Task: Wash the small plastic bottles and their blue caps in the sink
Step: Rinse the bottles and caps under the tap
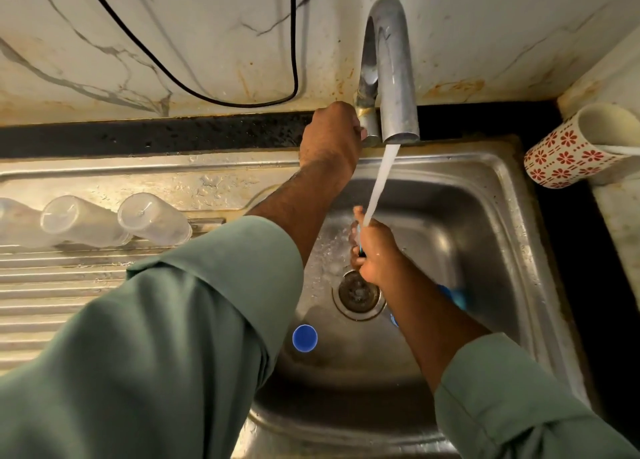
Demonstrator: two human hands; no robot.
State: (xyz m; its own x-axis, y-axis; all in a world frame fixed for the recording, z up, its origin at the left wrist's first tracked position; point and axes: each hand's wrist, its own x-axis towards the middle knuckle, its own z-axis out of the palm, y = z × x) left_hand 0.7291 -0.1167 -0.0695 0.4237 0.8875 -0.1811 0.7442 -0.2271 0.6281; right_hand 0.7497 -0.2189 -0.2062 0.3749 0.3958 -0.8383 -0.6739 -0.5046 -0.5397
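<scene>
From my remote seat I watched the left hand [330, 134] curl its grip round the handle at the base of the dull curved steel tap [389, 67], while the right hand [372, 247] pinched a small round blue plastic cap [360, 245] under the running stream of water [381, 181], above the drain [358, 294] of the square stainless steel sink [485, 223]. Only a sliver of blue showed between those fingers, so I took it for a cap rather than knew it.

Another blue cap [304, 337] lay loose on the sink floor near the drain, and more blue showed past the right forearm, too hidden to name. Three small clear plastic bottles [152, 219] lay on their sides, capless, on the ribbed steel draining board [52, 285] of the worktop, well apart from the water.

I judged the caps light, stiff and slick when wet, apt to skate off toward the drain; best pinched across the rim with thumb and fingertip. The bottles looked thin-walled and feather-light, likely to dent under a hard squeeze and to roll on the ribs, so I would have taken each round its middle.

I could read no brand, label or writing anywhere; the white mug [568, 155] at the right carried only a red flower pattern.
</scene>
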